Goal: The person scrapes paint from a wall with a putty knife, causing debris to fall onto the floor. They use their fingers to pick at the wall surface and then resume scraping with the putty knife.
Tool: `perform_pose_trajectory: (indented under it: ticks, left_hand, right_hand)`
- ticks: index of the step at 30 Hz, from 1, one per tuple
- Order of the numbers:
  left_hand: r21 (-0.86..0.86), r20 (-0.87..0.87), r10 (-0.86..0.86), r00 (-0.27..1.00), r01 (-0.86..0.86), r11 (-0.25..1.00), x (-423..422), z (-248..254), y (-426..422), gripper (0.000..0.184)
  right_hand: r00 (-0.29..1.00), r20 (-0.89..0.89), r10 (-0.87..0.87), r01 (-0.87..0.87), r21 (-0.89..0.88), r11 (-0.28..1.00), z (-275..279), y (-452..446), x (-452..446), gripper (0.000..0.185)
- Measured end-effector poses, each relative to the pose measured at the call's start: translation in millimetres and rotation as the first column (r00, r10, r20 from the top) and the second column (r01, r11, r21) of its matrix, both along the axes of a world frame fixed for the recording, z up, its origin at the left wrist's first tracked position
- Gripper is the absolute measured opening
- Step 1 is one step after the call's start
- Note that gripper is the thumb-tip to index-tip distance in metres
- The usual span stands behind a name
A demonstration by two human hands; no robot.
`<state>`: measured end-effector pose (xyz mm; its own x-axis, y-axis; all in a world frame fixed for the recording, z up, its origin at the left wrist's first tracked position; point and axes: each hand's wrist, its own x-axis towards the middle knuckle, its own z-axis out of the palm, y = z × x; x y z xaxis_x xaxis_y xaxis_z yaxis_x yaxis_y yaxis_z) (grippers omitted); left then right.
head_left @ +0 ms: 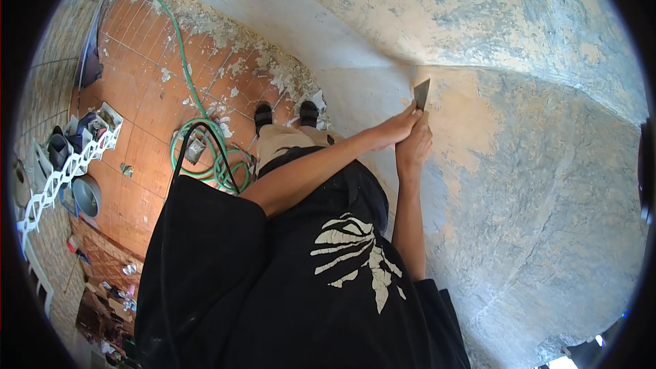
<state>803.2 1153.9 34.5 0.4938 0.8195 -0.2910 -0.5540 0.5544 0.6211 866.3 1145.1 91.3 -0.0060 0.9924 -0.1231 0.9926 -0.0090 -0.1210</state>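
Note:
A scraper [422,94] with a flat, dark metal blade points up against the wall, near the corner where the surfaces meet. My right hand [414,149] is wrapped round its handle, which is mostly hidden by the fingers. Just above it, my left hand [395,130] is closed on the scraper close to the base of the blade. The wall [533,143] around the blade shows patchy grey and tan where its coating is worn, and a smoother pale strip lies to the left.
Paint flakes [290,78] litter the orange tile floor [140,96] along the wall's foot. A coiled green hose [179,147] lies left of my feet. Further left stand a white lattice gate [65,171] and a grey bucket [87,195].

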Motion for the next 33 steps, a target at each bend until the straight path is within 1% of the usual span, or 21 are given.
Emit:
perform_pose_trajectory:
  ticks: [2,3,5,7,9,10,12,13,15,16,18,19,21,25,27,28,30,31,33]
  left_hand:
    - [0.068,-0.1,-0.022,0.995,0.029,0.997,0.0,3.6,0.5,0.064]
    - [0.069,-0.097,-0.026,0.995,0.033,0.997,-1.5,4.6,-0.1,0.064]
    - [0.052,-0.08,-0.004,0.997,0.009,0.999,-9.8,1.9,4.1,0.064]
    - [0.058,-0.077,-0.003,0.997,0.007,0.998,-11.6,0.3,3.2,0.064]
    - [0.067,-0.067,-0.006,0.998,0.01,0.998,-8.4,-1.8,3.4,0.063]
    - [0.06,-0.068,-0.007,0.998,0.011,0.998,-6.1,-2.0,5.7,0.063]
    - [0.053,-0.061,-0.01,0.998,0.013,0.998,-2.9,-2.4,5.5,0.063]
    - [0.05,-0.058,-0.004,0.998,0.006,0.999,-7.1,-5.5,8.0,0.062]
    - [0.037,-0.056,-0.004,0.998,0.007,0.999,-11.1,-7.2,6.0,0.062]
    - [0.055,-0.073,-0.01,0.997,0.014,0.998,-10.7,-6.9,5.5,0.061]
    - [0.08,-0.086,-0.01,0.996,0.017,0.997,-10.1,-7.2,8.9,0.061]
    - [0.079,-0.101,-0.011,0.995,0.019,0.997,-9.8,-7.2,10.4,0.061]
    - [0.082,-0.116,-0.011,0.993,0.02,0.996,-10.0,-6.4,12.5,0.061]
    - [0.079,-0.177,-0.031,0.984,0.046,0.996,-15.6,0.6,5.8,0.062]
    - [0.095,-0.199,-0.042,0.979,0.062,0.994,-14.7,-1.4,10.5,0.063]
    - [0.094,-0.205,-0.035,0.978,0.055,0.994,-14.0,-3.2,10.6,0.063]
    - [0.102,-0.221,-0.022,0.975,0.046,0.994,-25.0,3.3,15.2,0.064]
    - [0.105,-0.217,-0.038,0.975,0.062,0.993,-29.0,5.6,12.8,0.064]
    - [0.099,-0.212,-0.061,0.975,0.084,0.992,-27.3,9.5,4.4,0.065]
  right_hand:
    - [0.996,-0.082,-0.042,0.045,0.025,0.999,3.1,-1.3,0.9,0.014]
    - [0.996,-0.08,-0.046,0.048,0.026,0.998,1.7,-1.8,0.3,0.014]
    - [1.0,0.018,-0.015,0.014,0.038,0.999,-4.0,3.0,-7.9,0.013]
    - [1.0,-0.001,-0.012,0.012,0.018,1.0,-2.4,2.4,-10.5,0.013]
    - [0.99,-0.118,-0.082,0.087,0.037,0.996,2.7,2.4,-7.9,0.014]
    - [0.99,-0.117,-0.079,0.085,0.042,0.996,0.3,5.0,-7.6,0.014]
    - [0.999,-0.045,-0.012,0.017,0.093,0.996,-4.0,6.8,-5.4,0.013]
    - [0.999,-0.049,-0.008,0.013,0.099,0.995,-6.8,9.7,-6.1,0.013]
    - [1.0,0.005,-0.012,0.011,0.035,0.999,-7.5,5.5,-11.1,0.017]
    - [1.0,0.004,-0.015,0.015,0.034,0.999,-5.9,3.5,-10.9,0.017]
    - [0.997,-0.062,-0.053,0.054,0.024,0.998,-2.0,6.1,-7.8,0.018]
    - [0.997,-0.061,-0.053,0.054,0.027,0.998,-5.1,7.2,-7.4,0.018]
    - [0.996,-0.087,0.004,0.01,0.161,0.987,-12.3,8.6,-9.7,0.016]
    - [0.989,-0.143,-0.022,0.04,0.122,0.992,-7.7,2.3,-12.9,0.017]
    - [0.976,-0.216,-0.033,0.066,0.148,0.987,-4.2,4.8,-12.2,0.016]
    - [0.976,-0.214,-0.031,0.064,0.147,0.987,-7.3,4.0,-10.4,0.016]
    - [0.983,-0.186,-0.007,0.046,0.205,0.978,-18.3,5.9,-13.4,0.017]
    - [0.982,-0.187,-0.012,0.05,0.2,0.979,-20.8,5.1,-9.5,0.017]
    - [0.967,-0.251,-0.045,0.081,0.136,0.987,-14.4,2.7,-8.4,0.019]
